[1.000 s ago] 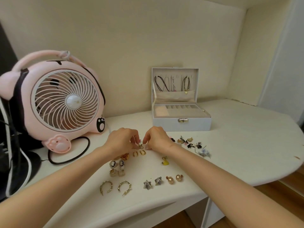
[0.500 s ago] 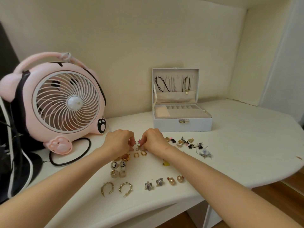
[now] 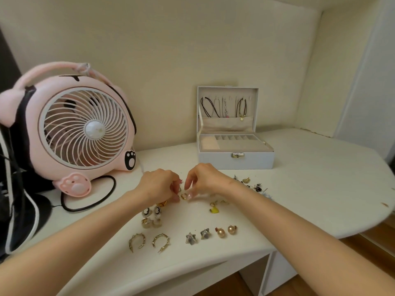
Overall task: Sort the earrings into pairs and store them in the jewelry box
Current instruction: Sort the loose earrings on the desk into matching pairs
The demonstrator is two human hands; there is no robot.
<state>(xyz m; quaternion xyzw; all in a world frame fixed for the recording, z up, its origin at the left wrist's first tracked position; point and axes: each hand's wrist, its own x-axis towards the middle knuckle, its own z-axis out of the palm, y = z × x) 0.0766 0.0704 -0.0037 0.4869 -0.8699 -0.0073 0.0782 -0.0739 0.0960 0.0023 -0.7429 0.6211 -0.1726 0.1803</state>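
Along the lower edge of the bench (image 3: 310,189), just below the frame's centre, sorted pairs lie in a row: two gold spiked hoops (image 3: 136,242), two silver star earrings (image 3: 197,236) and, to their right, two gold ball earrings (image 3: 226,231). Just above the hoops sit a chunky gold pair (image 3: 151,222) and then a pair of oval cameo earrings (image 3: 152,211), with a single yellow earring (image 3: 214,210) apart to the right. Both forearms reach in from the bottom corners and meet at mid-frame. The left hand (image 3: 159,186) has its fingers curled in toward its thumb over something tiny; whether it grips anything I cannot tell. The right hand (image 3: 205,178) faces it, index finger lifted and thumb tip down beside a small gold hoop (image 3: 183,196) on the bench between the two hands; I cannot tell whether it is pinched or only touched. To the right of that wrist lies a loose heap of unsorted earrings (image 3: 250,184). Beyond, right of centre, the white jewelry box (image 3: 235,161) stands open against the wall, cords hanging in its raised lid. At the left stands a pink fan (image 3: 83,131) with a black cable (image 3: 89,204) looped in front of it.
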